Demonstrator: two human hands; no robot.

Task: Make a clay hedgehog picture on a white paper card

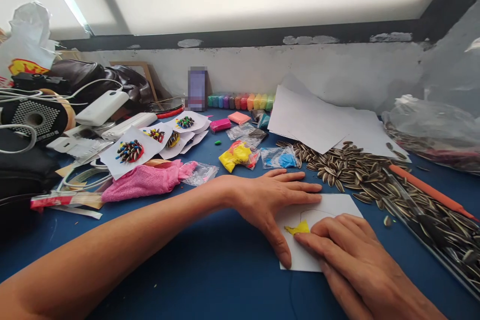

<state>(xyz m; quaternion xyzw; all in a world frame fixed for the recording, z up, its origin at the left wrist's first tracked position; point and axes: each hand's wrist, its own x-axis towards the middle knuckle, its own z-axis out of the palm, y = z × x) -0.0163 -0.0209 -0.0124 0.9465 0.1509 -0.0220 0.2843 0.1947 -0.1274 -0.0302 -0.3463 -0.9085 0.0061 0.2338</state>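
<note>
A small white paper sheet (337, 204) lies on the blue table in front of me, with a thin drawn line on it. On it sits a flattened piece of yellow modelling clay (300, 228). My left hand (268, 197) lies spread over the paper's left side, fingers apart, thumb at the lower left edge. My right hand (360, 260) reaches in from the lower right, its index fingertip touching the clay's lower edge. The other right fingers are loosely extended over the paper; nothing is gripped.
Sunflower seeds (341, 167) are heaped to the right, beside an orange pen-like stick (431, 191). Bagged yellow clay (236, 156) and blue clay (287, 159) lie behind my hands. At left are a pink cloth (144, 182) and seed-covered paper pieces (129, 151). White sheets (303, 115) stand behind.
</note>
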